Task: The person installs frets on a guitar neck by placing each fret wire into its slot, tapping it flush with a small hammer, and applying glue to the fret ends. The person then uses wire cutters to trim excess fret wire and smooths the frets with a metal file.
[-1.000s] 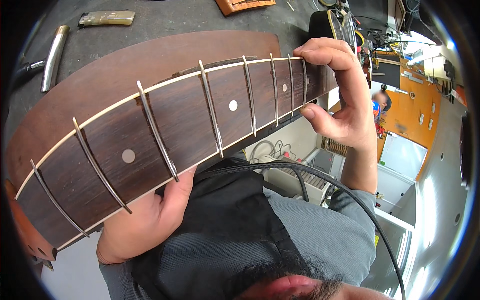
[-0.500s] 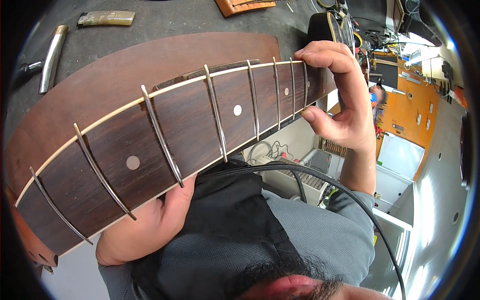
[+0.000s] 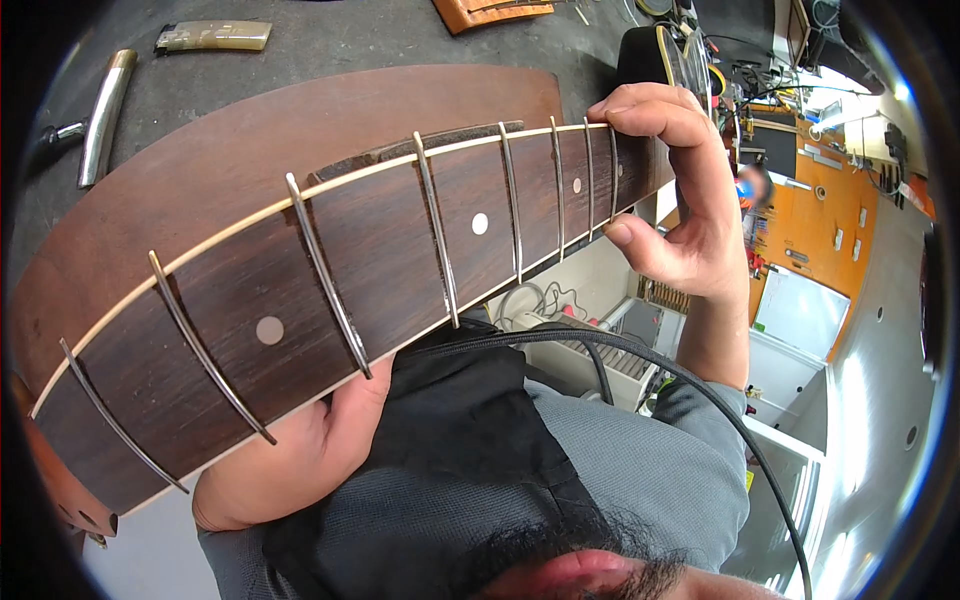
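Observation:
A guitar neck (image 3: 380,260) with a dark wooden fretboard, pale edging and round inlay dots slants across the view. Several metal frets (image 3: 436,230) cross it, their ends sticking out past both edges. My left hand (image 3: 310,440) holds the neck from below near its wide end; the thumb rests along the near edge and the other fingers are hidden beneath. Farther right, my right hand (image 3: 690,170) spans the narrower part. Its thumb touches the near edge by a fret end, and its bent fingers lie at the far edge by the same fret.
Behind the neck lies a curved brown panel (image 3: 300,115) with a thin dark strip (image 3: 450,133). On the dark bench (image 3: 340,40) are a metal-headed hammer (image 3: 103,130), a translucent flat piece (image 3: 213,37) and an orange wooden part (image 3: 495,10). A black cable (image 3: 640,350) loops past my right arm.
The neck has shifted very slightly to the right and toward me. Both hands keep their places on it.

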Demonstrator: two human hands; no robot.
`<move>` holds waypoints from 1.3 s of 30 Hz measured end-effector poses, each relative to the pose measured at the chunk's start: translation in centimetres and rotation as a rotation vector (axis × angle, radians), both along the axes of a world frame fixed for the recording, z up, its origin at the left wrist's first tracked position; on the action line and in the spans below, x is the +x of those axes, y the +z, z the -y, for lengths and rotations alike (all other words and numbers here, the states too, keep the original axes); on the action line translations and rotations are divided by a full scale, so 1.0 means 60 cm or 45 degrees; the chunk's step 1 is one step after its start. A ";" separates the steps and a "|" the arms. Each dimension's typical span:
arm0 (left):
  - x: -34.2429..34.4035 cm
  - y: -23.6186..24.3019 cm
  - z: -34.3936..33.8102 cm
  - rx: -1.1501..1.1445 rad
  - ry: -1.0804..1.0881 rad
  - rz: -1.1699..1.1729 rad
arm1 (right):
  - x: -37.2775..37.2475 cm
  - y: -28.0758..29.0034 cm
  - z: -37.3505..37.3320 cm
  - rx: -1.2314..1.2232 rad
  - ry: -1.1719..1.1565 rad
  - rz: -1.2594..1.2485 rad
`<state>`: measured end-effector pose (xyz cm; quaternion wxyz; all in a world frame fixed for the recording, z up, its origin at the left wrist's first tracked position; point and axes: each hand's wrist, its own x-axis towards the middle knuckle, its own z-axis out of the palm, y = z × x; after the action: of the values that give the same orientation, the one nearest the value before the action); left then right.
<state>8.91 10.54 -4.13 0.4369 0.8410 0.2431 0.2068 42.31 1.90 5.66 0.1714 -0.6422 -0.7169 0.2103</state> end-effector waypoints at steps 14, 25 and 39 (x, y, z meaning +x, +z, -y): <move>0.006 -0.012 -0.002 -0.313 0.099 0.138 | 0.012 -0.021 0.013 -0.046 -0.084 -0.125; 0.015 -0.020 0.010 -0.194 0.208 -0.047 | 0.018 -0.036 0.023 0.026 -0.133 -0.036; 0.121 -0.026 0.032 -0.313 0.445 0.234 | 0.000 -0.022 0.020 0.284 -0.029 0.091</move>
<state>16.17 8.62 -5.67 0.5138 0.7044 0.3676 0.3238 42.34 0.68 4.35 0.2184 -0.6344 -0.7342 0.1042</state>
